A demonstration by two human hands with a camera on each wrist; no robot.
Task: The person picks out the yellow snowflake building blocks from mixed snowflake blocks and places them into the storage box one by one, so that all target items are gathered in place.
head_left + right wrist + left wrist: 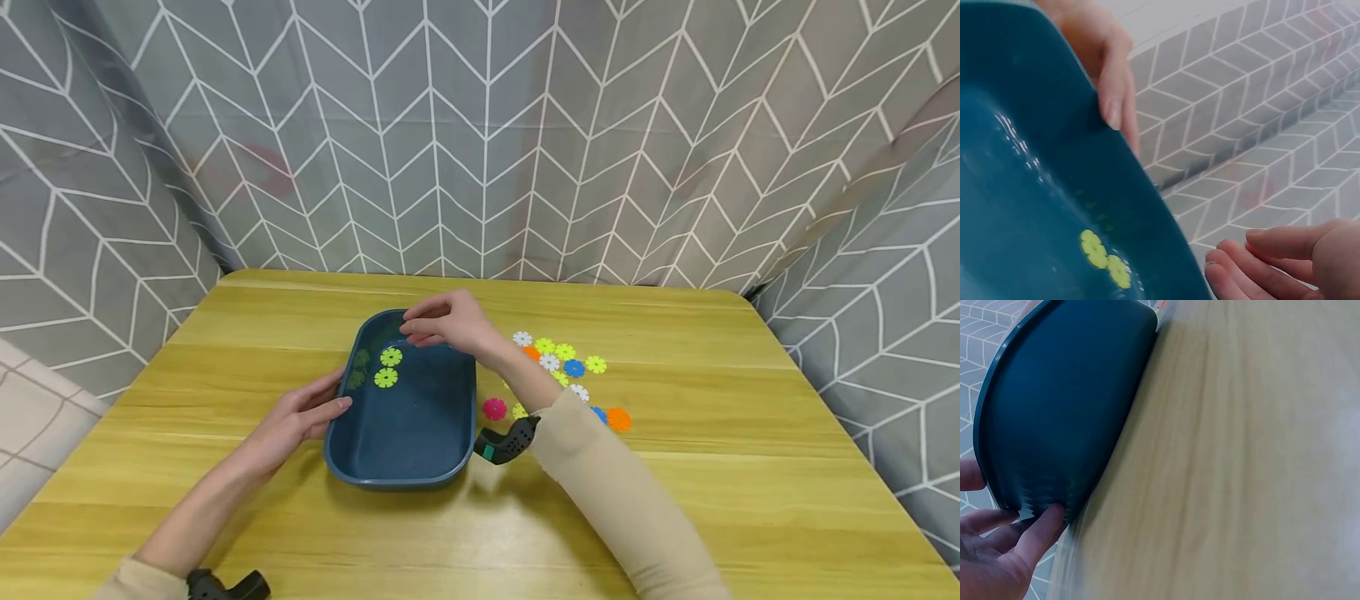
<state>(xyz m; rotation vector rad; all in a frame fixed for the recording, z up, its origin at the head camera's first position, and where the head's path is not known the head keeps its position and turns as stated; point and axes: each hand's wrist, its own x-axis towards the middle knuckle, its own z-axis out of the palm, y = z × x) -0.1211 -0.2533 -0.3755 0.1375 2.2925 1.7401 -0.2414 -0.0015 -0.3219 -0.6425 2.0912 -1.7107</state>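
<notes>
A dark blue plastic bin sits on the wooden table. My left hand holds its left side, the thumb over the rim and the fingers against the outer wall; in the left wrist view those fingers touch the wall low down. Two yellow-green notched discs lie side by side on the bin's floor near that wall, which mirrors them faintly. Over the bin's far end hovers my right hand, its fingers loosely bent with nothing visible between them. In the right wrist view this hand is beside the rim.
Right of the bin, partly behind my right forearm, several flower-shaped discs are scattered: yellow-green, white, blue, orange and pink. A grey patterned curtain hangs behind the table.
</notes>
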